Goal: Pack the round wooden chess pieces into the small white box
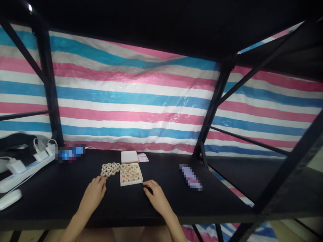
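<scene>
Xiangqi pieces, round and cream with dark characters, lie in a tight group of several on the black table. Just in front of the group rests my left hand, its fingers stretched loosely forward and the fingertips beside the nearest pieces. To the right of the loose pieces sits a white box holding rows of pieces, mostly red-marked at the front and dark-marked at the back. My right hand is at the box's front right corner, thumb and fingers apart, holding nothing.
Behind the box lies its lid, with paper slips beside it. A blurred item lies to the right. At left are a power strip with plugged chargers and a white device. Dark metal posts frame the table before striped sheeting.
</scene>
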The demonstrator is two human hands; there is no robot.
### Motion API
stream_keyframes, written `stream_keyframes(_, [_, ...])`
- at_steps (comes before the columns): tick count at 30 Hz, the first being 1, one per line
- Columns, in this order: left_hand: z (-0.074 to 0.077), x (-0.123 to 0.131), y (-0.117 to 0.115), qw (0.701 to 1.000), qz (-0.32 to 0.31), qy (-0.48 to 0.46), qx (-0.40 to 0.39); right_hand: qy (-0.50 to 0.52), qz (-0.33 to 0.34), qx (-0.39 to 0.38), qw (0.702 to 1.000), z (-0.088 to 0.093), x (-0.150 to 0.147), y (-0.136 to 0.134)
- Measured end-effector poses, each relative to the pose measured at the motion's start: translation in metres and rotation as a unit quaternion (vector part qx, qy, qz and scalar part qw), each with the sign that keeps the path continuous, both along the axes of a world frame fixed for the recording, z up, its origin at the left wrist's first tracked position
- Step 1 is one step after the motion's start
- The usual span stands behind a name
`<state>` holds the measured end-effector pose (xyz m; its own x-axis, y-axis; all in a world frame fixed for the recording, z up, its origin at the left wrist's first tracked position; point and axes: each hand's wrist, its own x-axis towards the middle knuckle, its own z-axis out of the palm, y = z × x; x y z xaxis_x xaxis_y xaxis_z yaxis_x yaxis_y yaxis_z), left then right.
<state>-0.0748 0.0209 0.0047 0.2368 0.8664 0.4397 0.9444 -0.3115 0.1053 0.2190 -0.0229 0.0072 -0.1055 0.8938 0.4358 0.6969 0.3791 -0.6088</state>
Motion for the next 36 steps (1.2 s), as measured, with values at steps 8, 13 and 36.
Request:
stream_keyframes(8, [-0.010,-0.004,0.004,0.997,-0.044,-0.068,0.009,-0.253,0.034,0.021,0.967,0.045,-0.040,0.056])
stream_keyframes(13, [-0.006,-0.004,0.001,0.994,-0.057,-0.092,-0.004,-0.315,0.014,-0.030,0.949,0.044,-0.052,0.083])
stream_keyframes(36, [0.012,0.030,-0.026,0.945,-0.161,-0.266,-0.096,0.086,0.017,0.053,0.995,0.020,-0.030,0.028])
